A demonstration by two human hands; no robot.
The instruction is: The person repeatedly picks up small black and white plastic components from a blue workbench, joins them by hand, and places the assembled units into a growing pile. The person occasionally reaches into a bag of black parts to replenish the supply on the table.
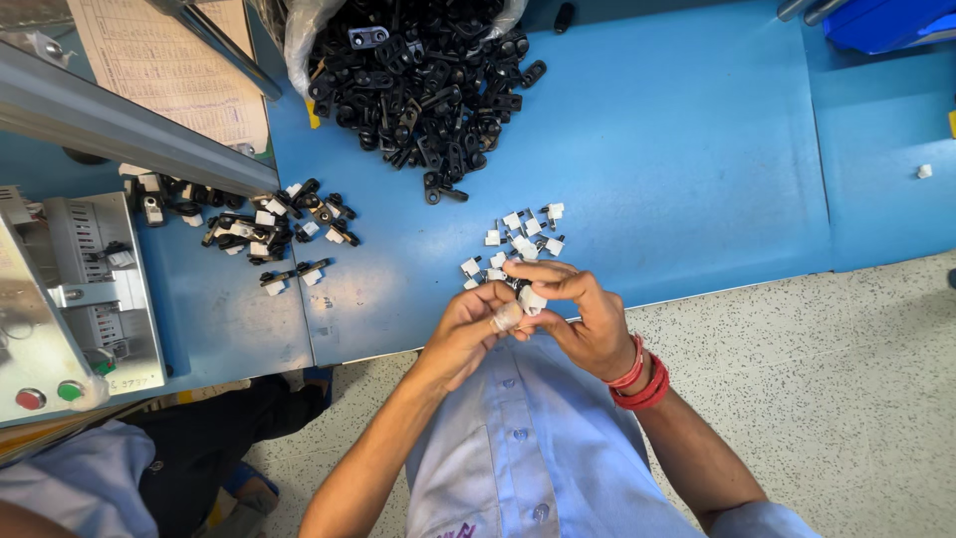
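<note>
A small white piece [532, 299] is being pinched by the right hand [578, 314], and a black piece, mostly hidden, is being pressed to it by the closed fingers of the left hand [468, 329], just over the table's [697, 149] near edge. Joined black-and-white parts [274, 234] are lying in a small heap toward the left edge, so some work seems done. Much looks left: loose white pieces [518, 239] are waiting by the hands, and a big black pile [423, 80] is sitting at the far edge.
</note>
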